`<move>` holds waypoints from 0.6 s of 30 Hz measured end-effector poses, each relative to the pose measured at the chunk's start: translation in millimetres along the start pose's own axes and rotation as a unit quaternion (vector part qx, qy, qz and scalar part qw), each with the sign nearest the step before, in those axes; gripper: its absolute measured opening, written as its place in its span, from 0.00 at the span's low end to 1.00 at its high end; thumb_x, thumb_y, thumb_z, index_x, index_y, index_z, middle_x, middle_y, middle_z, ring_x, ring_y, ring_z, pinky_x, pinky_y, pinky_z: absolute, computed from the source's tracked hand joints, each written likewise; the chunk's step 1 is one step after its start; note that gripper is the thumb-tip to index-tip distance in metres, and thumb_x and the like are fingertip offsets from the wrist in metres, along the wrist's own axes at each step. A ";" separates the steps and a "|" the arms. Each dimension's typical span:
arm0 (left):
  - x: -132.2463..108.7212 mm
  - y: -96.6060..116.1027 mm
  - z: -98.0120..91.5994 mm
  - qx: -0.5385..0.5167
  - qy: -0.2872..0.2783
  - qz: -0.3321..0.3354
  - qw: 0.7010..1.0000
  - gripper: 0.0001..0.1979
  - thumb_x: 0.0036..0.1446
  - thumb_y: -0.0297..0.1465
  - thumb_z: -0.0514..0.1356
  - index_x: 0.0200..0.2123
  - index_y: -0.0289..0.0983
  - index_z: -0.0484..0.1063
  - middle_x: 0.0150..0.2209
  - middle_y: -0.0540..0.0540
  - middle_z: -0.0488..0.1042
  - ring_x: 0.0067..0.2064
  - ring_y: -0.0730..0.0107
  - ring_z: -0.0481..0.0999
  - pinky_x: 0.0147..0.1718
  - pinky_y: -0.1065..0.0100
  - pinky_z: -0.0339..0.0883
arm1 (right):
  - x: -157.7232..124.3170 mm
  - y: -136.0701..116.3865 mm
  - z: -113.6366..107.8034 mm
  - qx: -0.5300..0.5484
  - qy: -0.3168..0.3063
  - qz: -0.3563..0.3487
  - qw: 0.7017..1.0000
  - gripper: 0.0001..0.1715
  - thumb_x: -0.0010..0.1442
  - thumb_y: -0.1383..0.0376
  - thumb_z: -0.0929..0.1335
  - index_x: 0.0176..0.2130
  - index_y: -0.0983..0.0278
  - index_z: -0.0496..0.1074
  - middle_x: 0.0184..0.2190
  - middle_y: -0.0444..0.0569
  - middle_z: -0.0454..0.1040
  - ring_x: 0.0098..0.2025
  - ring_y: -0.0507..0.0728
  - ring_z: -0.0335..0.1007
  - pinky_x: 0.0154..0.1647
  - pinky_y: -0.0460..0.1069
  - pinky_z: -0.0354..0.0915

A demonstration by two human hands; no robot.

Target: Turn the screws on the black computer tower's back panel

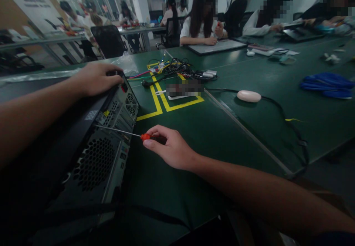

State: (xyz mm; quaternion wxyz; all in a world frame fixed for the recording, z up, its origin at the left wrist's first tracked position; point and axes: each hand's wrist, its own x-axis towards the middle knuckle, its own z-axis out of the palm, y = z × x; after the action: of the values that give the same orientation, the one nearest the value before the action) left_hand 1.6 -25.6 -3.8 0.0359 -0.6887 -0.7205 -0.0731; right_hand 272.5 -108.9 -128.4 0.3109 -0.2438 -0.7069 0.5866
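**Black metal case on its side, slim screwdriver at its rear panel**

Green matt bench runs wide and flat. A seam crosses it to the right of the work, and its near edge drops away close under the person's right forearm.

Toward the near left corner lies the black metal desktop computer case, on its side with the perforated rear panel facing right. It looks heavy and rigid, with thin sheet edges and vent grilles that could dent. The solid side panels seem the safer place to take hold.

The left hand lies palm-down on the case's far upper corner. Its fingers are bent over the edge, bracing it without enclosing anything. The right hand is closed in a pinch on the handle of the red-handled screwdriver. The thin steel shaft reaches left to the rear panel; I cannot tell whether the tip sits in a screw. The tool looks light and stiff, and the smooth shaft would slip, so the handle is the part to grip.

Bare bench lies right of the case. Farther back, yellow tape lines, a tangle of cables and a white oval device crowd the middle. A black cable loops over the right edge.
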 end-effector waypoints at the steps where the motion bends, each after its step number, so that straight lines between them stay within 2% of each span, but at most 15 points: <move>1: -0.2 0.1 -0.2 0.001 0.001 0.000 1.000 0.38 0.55 0.50 0.49 0.60 0.32 0.72 0.59 0.35 0.73 0.60 0.44 0.71 0.61 0.49 0.61 | -0.2 0.2 0.1 0.008 -0.002 0.001 1.000 0.14 0.65 0.55 0.70 0.45 0.63 0.73 0.37 0.45 0.74 0.37 0.53 0.69 0.39 0.49 0.67; 8: -0.3 0.9 -0.3 -0.004 0.000 0.001 1.000 0.38 0.55 0.50 0.49 0.60 0.32 0.71 0.61 0.35 0.72 0.61 0.46 0.70 0.62 0.50 0.60 | -2.2 -2.6 -0.4 0.003 -0.022 0.022 1.000 0.15 0.68 0.55 0.67 0.47 0.63 0.73 0.41 0.46 0.74 0.39 0.53 0.70 0.35 0.47 0.67; 11: 0.3 0.1 0.2 -0.005 0.002 -0.005 1.000 0.37 0.55 0.50 0.50 0.61 0.33 0.71 0.60 0.38 0.72 0.60 0.47 0.71 0.61 0.50 0.61 | -2.2 -4.6 -1.2 -0.012 -0.025 0.016 0.999 0.15 0.69 0.55 0.66 0.47 0.63 0.73 0.38 0.45 0.73 0.37 0.53 0.68 0.34 0.47 0.65; 14: 0.9 -1.8 1.1 -0.002 0.003 -0.007 1.000 0.36 0.56 0.49 0.50 0.61 0.34 0.71 0.59 0.39 0.74 0.60 0.48 0.71 0.61 0.50 0.61 | -1.3 -5.0 -1.3 -0.037 -0.014 -0.009 0.999 0.15 0.69 0.56 0.66 0.44 0.64 0.74 0.34 0.45 0.72 0.35 0.52 0.67 0.36 0.48 0.63; 18: 1.7 -4.6 2.7 0.000 0.010 0.005 1.000 0.36 0.56 0.50 0.49 0.60 0.33 0.72 0.59 0.38 0.74 0.60 0.49 0.71 0.61 0.51 0.61 | -0.2 -3.5 0.6 -0.059 -0.007 -0.057 0.997 0.20 0.72 0.57 0.62 0.37 0.66 0.74 0.34 0.47 0.73 0.38 0.53 0.69 0.42 0.49 0.62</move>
State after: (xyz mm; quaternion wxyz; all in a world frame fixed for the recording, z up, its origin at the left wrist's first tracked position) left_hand -3.0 -23.7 -6.4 0.0434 -0.6915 -0.7166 -0.0797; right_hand 272.3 -110.2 -125.1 0.3236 -0.2168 -0.7551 0.5273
